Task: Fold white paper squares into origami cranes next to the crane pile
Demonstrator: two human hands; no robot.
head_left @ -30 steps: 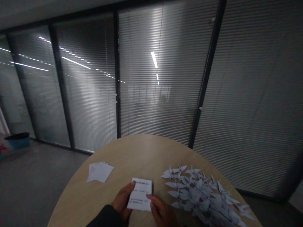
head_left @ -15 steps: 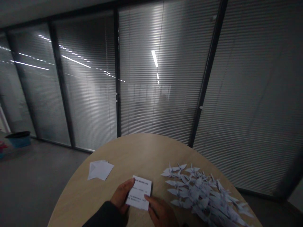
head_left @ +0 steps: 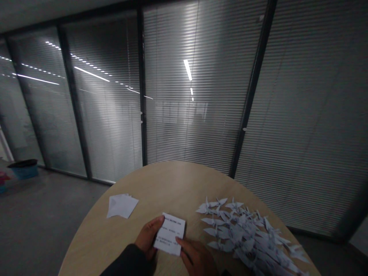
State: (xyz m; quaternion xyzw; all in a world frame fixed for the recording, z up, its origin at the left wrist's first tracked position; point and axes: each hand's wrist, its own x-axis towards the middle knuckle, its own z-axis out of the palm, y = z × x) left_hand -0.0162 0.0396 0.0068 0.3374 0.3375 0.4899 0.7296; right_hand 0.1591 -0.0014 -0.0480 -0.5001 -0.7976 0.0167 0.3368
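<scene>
Between my two hands, low over the near part of the round table, is a folded piece of white paper (head_left: 170, 232) with lines of dark print. My left hand (head_left: 147, 237) grips its left edge, the thumb lying near the top left corner. My right hand (head_left: 197, 256) pinches the lower right edge, its thumb or a finger over the printed face. What lies under the paper is hidden. To the right spreads a heap of white folded paper cranes (head_left: 244, 234). At the left lie a few square sheets of white paper (head_left: 123, 206), overlapping.
The round wooden table (head_left: 178, 180) has its far edge close to a glass partition with blinds (head_left: 192, 134) in dark frames. On the grey floor at the far left stands a blue bin (head_left: 24, 170) with a black rim, beside a partly seen red object (head_left: 3, 177).
Almost nothing has moved. The paper is tilted very slightly differently in my hands, and both hands keep their hold on it.
</scene>
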